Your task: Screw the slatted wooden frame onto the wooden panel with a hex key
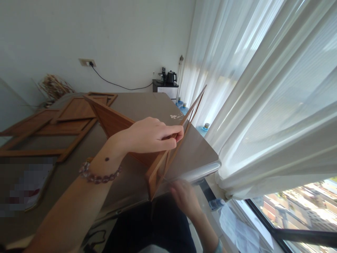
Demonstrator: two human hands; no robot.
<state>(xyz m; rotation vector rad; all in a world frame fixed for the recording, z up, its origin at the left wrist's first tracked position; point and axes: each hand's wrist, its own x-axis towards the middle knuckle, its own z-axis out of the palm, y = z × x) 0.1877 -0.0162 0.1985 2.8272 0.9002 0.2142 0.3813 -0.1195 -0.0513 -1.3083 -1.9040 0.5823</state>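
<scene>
My left hand point(151, 137), with a bead bracelet on the wrist, is closed on the top edge of a wooden picture frame point(163, 165) that stands tilted on edge at the near corner of a grey-brown table point(195, 151). A brown backing board point(113, 121) leans behind the frame under the same hand. My right hand point(185, 196) is lower, at the frame's bottom edge near the table rim; it is blurred and its fingers do not show clearly.
Several more wooden frames point(52, 123) lie flat on the table's far left. White sheer curtains point(263, 105) hang on the right over a window. A kettle point(171, 76) stands on a small cabinet by the wall. Water bottles point(204, 129) stand on the floor.
</scene>
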